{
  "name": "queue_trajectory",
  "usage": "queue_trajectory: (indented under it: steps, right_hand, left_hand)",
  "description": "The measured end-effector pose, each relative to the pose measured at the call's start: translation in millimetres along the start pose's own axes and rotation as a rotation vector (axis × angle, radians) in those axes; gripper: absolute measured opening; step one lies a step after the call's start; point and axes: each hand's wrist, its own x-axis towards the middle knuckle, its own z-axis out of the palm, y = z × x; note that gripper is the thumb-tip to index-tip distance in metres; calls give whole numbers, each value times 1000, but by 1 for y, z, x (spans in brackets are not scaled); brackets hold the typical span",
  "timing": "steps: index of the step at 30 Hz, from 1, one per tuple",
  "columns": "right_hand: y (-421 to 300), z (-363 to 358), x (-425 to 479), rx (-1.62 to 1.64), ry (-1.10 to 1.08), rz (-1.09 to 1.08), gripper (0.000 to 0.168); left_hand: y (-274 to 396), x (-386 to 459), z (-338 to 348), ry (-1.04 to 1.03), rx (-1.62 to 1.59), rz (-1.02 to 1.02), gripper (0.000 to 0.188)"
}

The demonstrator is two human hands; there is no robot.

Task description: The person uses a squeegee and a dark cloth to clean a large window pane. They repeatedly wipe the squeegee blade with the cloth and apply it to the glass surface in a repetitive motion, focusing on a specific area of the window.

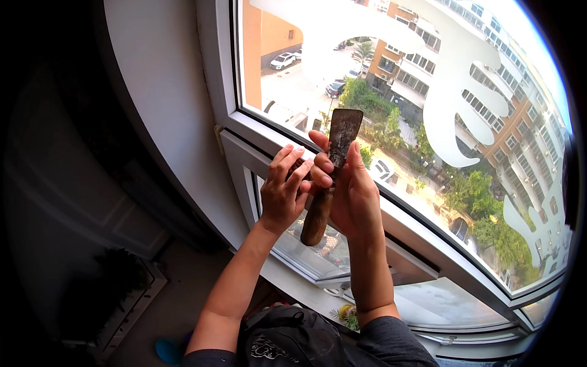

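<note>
A putty knife [345, 137] with a worn, stained metal blade and a brown wooden handle [317, 218] points upward in front of the window. My right hand [351, 192] grips it around the neck, thumb along one side and fingers curled round the other. Close beside it, my left hand [286, 190] has its fingers bent over a small dark brown thing [297, 166]. Most of that thing is hidden by the fingers, so its kind is unclear. The left fingertips are near or against the right fingers.
Behind both hands runs the white window frame [275, 133], with a large upper pane bearing white decals [451, 114]. Below it is a tilted lower sash [321, 276]. A small potted plant [349, 316] stands on the sill. A blue basin-like thing [168, 351] sits on the floor at left.
</note>
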Motion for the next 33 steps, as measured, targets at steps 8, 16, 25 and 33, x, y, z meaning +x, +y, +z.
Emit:
queue_trajectory:
  steps: [8,16,25,33]
  right_hand:
    - [-15,-3,-3,-130,48,117,61]
    - [-8,21,12,78,97,100,51]
    - [0,36,20,109,95,25,50]
    - [2,35,19,49,102,3,50]
  left_hand:
    - [2,3,-3,-29,73,67,51]
    - [6,3,-2,11,7,-23,40]
    - [-1,-4,-1,-49,-138,-172,36]
    - [-6,-6,1,-77,-44,-87,37]
